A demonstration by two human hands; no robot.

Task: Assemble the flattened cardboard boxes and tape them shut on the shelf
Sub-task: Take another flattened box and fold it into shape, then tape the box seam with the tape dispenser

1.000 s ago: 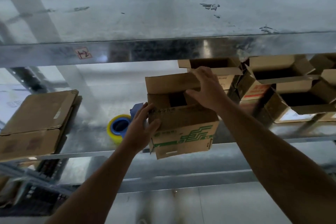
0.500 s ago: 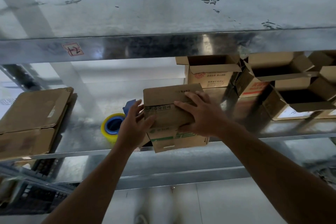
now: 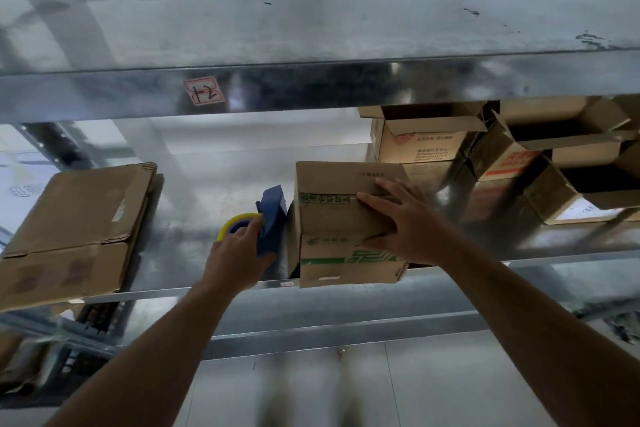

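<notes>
- Now at the taping step — the box (image 3: 343, 229) is folded shut, with no tape on the top seam that I can see.
- Right hand (image 3: 412, 222) lies flat on the box top, fingers (image 3: 374, 204) spread wide, pressing the flaps down.
- Left hand (image 3: 235, 260) grips the blue tape dispenser (image 3: 272, 218) just left of the box. Its fingers curl round the handle, and the yellow tape roll (image 3: 233, 220) is by the thumb.
- Box sits on the shelf (image 3: 180, 229) at the front edge, and its front face seems to hang slightly over the lip.
- Next move, my guess: lift the dispenser over the box, start the tape on a side wall and pull along the seam — the right hand has to hold the flaps down but stay off the seam line.
- Upper shelf (image 3: 311, 90) is low above the box, so there is little headroom for swinging the dispenser.
- Bare shelf lies on the left between the dispenser and the flat boxes (image 3: 76, 225). The right side is crowded, with open boxes (image 3: 429, 142) near the box.
- Risk: a hard push could tip the box off the front edge.
</notes>
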